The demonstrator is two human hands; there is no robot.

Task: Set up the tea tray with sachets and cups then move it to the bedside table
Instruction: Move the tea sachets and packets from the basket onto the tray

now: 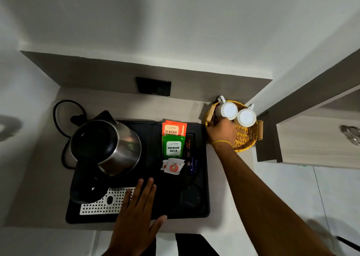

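Left hand (136,213) nearest the lens, flat, palm down on the front edge of the black tea tray (175,201); fingers spread and straight, thumb out to the side along the tray's front rim, gripping nothing. Fingertips overlap the right end of the perforated metal drip grille (103,203) at the tray's front left. Tray sits on a pale counter (39,177) in a wall niche.

Far left on the counter: looped black cord (58,117). Steel kettle (109,146) with black handle stands on the tray's left half, lid off or open, dark inside. Black wall socket plate (153,86) behind, on the back wall.

Tray middle slot: orange "CLASSIC" sachets (172,130) at the back, green "PREMIUM GREEN" sachets (173,147) just in front, white sachets with a red logo (173,167) nearer still. Thin dark stick packets (191,162) just beside them to the right. Round cup recess (191,197) at front right holds nothing.

Right hand (221,133), yellow thread at the wrist, reaches into the yellow wicker basket (245,137) just beside the tray's back right corner. Fingers touch the left white cup (227,110); fingertips hidden behind the hand, can't tell if clamped. Second white cup (246,117) touching it to the right. Both upside down in the basket.
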